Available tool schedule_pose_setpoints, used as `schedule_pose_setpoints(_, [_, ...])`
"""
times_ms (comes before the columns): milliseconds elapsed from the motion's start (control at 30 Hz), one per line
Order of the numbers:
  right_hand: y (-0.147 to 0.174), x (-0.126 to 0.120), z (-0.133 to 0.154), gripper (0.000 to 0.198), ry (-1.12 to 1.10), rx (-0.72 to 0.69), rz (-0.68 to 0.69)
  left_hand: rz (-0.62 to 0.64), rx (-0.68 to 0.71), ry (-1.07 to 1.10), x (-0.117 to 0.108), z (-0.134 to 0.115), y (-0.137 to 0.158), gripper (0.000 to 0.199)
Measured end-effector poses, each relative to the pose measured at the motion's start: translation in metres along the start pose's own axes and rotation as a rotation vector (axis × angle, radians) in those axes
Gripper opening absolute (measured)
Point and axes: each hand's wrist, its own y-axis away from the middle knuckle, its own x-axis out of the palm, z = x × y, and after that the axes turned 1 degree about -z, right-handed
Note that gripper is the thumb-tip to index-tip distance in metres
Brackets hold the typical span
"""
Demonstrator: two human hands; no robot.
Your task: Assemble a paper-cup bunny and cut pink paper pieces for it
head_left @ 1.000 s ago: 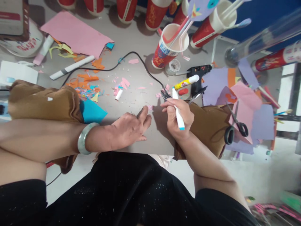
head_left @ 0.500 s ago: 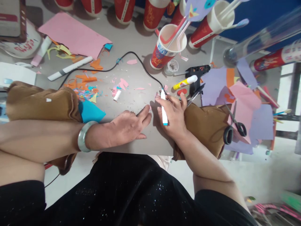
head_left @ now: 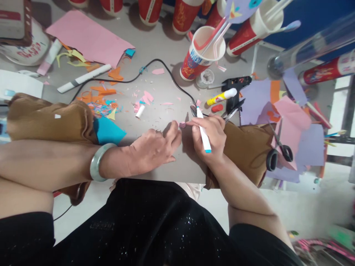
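My left hand, with a pale bangle at the wrist, lies low over the table, fingers stretched out and its fingertips at a small round pink paper piece. Across from it, my right hand is closed around a white marker with a blue end, tucked between thumb and fingers. Its extended index finger reaches the right edge of the pink piece. Pink and blue scraps lie beyond the left hand, along with a short white cylinder.
Red paper cups line the back; one cup holds straws. A glue gun, yellow glue stick and scissors lie right. Brown cushions flank the hands. A black cable crosses the table near pink paper.
My right hand has turned, and its index finger now reaches the pink piece, with the marker tilted further. My left hand has shifted slightly right. The view has moved a little.
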Motion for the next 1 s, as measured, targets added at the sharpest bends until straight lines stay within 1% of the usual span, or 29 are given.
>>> schedule_pose_setpoints(100, [-0.001,-0.001,-0.001,0.023,0.026,-0.064,0.009,0.045,0.057,0.061,0.002,-0.003,-0.001,0.069])
schedule_pose_setpoints(167, [0.000,-0.001,-0.002,0.024,0.022,-0.080,0.041,0.056,0.070,0.058,0.003,-0.003,0.000,0.070])
schedule_pose_setpoints(267, [0.001,-0.001,-0.002,0.026,-0.006,-0.074,0.110,0.068,0.019,0.028,0.003,-0.002,0.002,0.070])
schedule_pose_setpoints(400, [0.001,-0.001,-0.003,0.028,-0.066,-0.109,0.145,0.058,-0.075,0.032,0.004,0.001,0.004,0.071])
schedule_pose_setpoints(500, [0.001,0.001,-0.003,0.029,-0.088,-0.134,0.132,0.061,-0.104,0.059,0.005,0.002,0.004,0.075])
schedule_pose_setpoints(600, [0.000,0.002,-0.001,0.033,-0.132,-0.154,0.076,0.056,-0.125,0.115,0.002,0.004,0.001,0.075])
schedule_pose_setpoints(667, [-0.001,0.001,0.000,0.036,-0.152,-0.158,0.051,0.063,-0.123,0.132,-0.003,0.005,0.000,0.076])
schedule_pose_setpoints(733, [-0.001,0.001,0.001,0.038,-0.163,-0.152,0.056,0.085,-0.112,0.133,-0.007,0.005,-0.001,0.075])
schedule_pose_setpoints(833, [-0.001,0.000,0.001,0.039,-0.182,-0.126,0.097,0.088,-0.096,0.122,-0.008,0.005,-0.001,0.073])
schedule_pose_setpoints(1000, [-0.002,0.002,-0.001,0.041,-0.220,-0.104,0.196,0.057,-0.081,0.089,-0.001,0.004,0.001,0.073])
